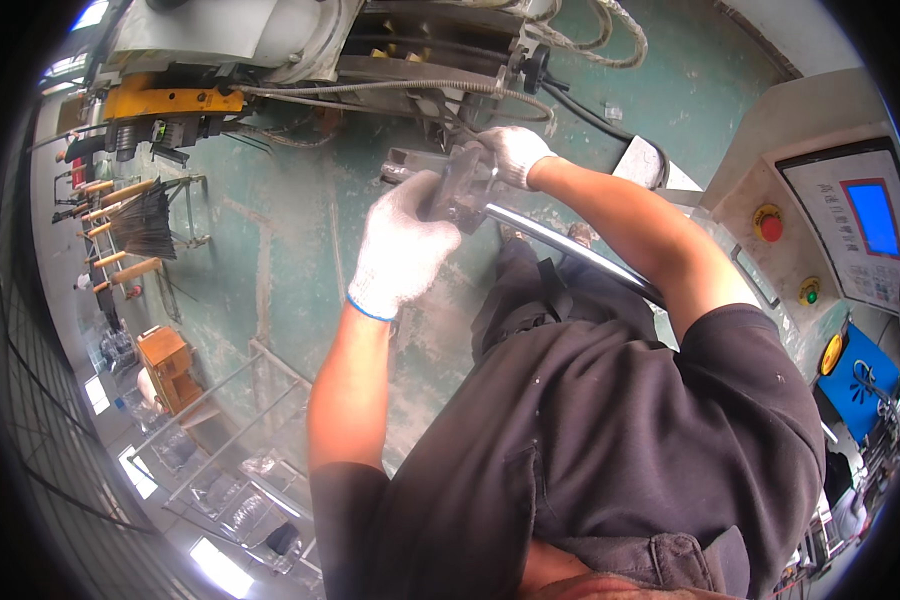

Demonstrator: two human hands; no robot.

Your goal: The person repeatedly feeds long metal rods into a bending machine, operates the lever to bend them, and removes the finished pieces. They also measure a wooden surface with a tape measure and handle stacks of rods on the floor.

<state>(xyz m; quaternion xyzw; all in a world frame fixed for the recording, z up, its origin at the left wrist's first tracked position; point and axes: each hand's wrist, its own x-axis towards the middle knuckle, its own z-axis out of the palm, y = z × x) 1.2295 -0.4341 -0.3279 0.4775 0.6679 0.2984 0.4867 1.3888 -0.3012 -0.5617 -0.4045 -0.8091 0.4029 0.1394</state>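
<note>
My left hand [400, 248], in a white knit glove with a blue cuff edge, is closed on the left side of a shiny grey, blocky metal-looking part [463, 190]. On its far right side, my gloved right hand [515, 155] grips the same part, fingers partly hidden behind it. From this part a bright metal tube [560, 243] runs toward the lower right and passes under my right forearm. Whether tube and part are joined cannot be made out. A flat grey metal piece [410, 165] sticks out beyond my left hand.
A machine with a yellow bracket [175, 102] and a flexible hose [390, 87] spans the far side. At right stands a control cabinet with a screen [875, 215] and red stop button [768, 224]. Bristly brushes [142, 222], a wooden box [168, 358] and a metal frame [235, 435] are left.
</note>
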